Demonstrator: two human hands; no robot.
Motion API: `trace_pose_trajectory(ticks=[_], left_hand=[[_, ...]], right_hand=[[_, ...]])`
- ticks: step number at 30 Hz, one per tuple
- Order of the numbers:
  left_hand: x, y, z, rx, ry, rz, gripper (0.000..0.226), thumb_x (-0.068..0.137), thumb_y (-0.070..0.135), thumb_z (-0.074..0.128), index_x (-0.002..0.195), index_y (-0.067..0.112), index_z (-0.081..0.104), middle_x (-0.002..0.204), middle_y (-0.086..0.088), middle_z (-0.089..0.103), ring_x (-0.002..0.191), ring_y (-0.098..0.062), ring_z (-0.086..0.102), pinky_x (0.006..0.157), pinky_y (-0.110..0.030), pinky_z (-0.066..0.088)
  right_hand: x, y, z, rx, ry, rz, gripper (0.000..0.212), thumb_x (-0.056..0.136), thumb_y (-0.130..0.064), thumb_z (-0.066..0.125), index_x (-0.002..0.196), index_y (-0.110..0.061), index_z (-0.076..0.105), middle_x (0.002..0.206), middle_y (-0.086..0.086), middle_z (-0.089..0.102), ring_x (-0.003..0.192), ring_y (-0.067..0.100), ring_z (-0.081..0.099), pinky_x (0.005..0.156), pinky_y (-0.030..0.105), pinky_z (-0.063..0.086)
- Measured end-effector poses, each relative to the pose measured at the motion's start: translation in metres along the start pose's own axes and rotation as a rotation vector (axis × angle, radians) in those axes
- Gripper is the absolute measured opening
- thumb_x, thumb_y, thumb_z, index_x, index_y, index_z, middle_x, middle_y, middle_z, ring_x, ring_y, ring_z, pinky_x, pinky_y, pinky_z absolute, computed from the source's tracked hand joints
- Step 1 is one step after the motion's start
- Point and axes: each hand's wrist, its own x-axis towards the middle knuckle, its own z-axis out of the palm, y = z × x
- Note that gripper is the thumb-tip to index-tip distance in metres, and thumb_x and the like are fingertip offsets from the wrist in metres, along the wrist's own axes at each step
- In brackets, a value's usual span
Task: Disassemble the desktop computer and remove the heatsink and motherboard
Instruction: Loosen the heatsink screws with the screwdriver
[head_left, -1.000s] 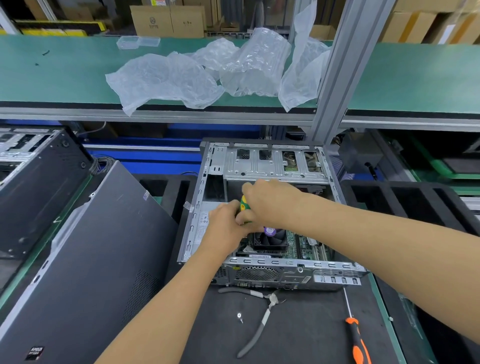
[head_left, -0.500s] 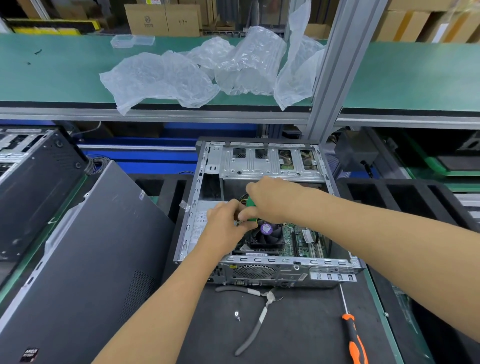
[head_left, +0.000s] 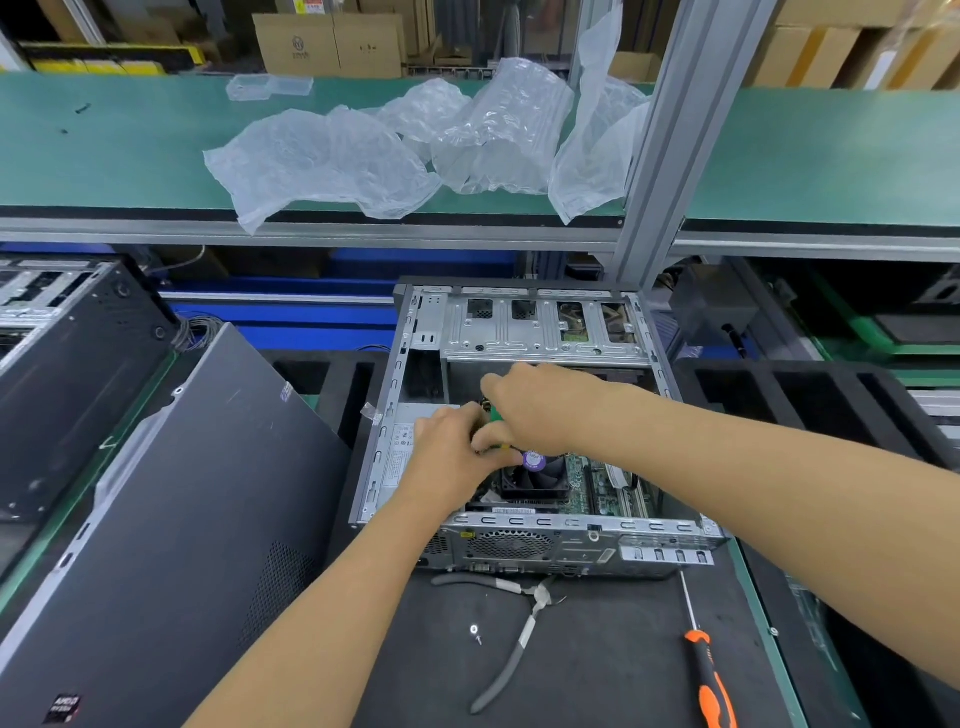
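An open silver desktop case (head_left: 540, 540) lies on a black mat. Inside it a black heatsink fan (head_left: 535, 480) with a purple centre label sits on the green motherboard (head_left: 597, 486). My right hand (head_left: 535, 405) grips a green-handled screwdriver (head_left: 496, 414) held upright at the fan's far left corner. My left hand (head_left: 449, 457) is curled against the lower part of the tool, beside the fan; its fingertips hide the tip and the screw.
Grey-handled pliers (head_left: 511, 644) and a loose screw (head_left: 474, 630) lie on the mat before the case. An orange-handled screwdriver (head_left: 709, 675) lies at the right. A detached black side panel (head_left: 171, 519) leans at the left. Plastic bags (head_left: 332, 161) sit on the green shelf.
The view has shifted slightly. Both hands stay at the fan's far left corner; the right hand has turned a little on the green handle.
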Motion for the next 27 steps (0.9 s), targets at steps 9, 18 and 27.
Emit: trace_pose_trajectory(ticks=[9,18,27], left_hand=[[0.0,-0.001,-0.001,0.028,0.012,0.05,0.031,0.076,0.047,0.074,0.074,0.029,0.05,0.078,0.006,0.053,0.089,-0.021,0.045,0.074,-0.036,0.042],[-0.002,-0.001,-0.003,0.024,-0.031,0.076,0.021,0.08,0.039,0.072,0.074,0.035,0.053,0.083,0.007,0.052,0.091,-0.014,0.038,0.079,-0.038,0.042],[-0.001,0.006,-0.002,0.001,0.017,-0.019,0.05,0.062,0.054,0.079,0.086,0.015,0.06,0.082,-0.006,0.059,0.086,-0.028,0.053,0.074,-0.043,0.05]], right_hand=[[-0.005,0.007,-0.001,0.037,0.03,-0.087,0.048,0.084,-0.057,0.059,0.101,-0.017,0.038,0.075,0.0,0.041,0.065,0.024,0.049,0.054,0.034,0.039],[0.0,-0.002,-0.001,0.119,-0.063,-0.043,0.027,0.089,-0.03,0.057,0.096,-0.025,0.032,0.08,0.0,0.04,0.067,0.021,0.048,0.051,0.034,0.035],[0.0,-0.008,-0.002,0.025,-0.015,-0.001,0.037,0.09,-0.043,0.058,0.096,-0.018,0.031,0.075,0.0,0.035,0.066,0.023,0.043,0.048,0.033,0.031]])
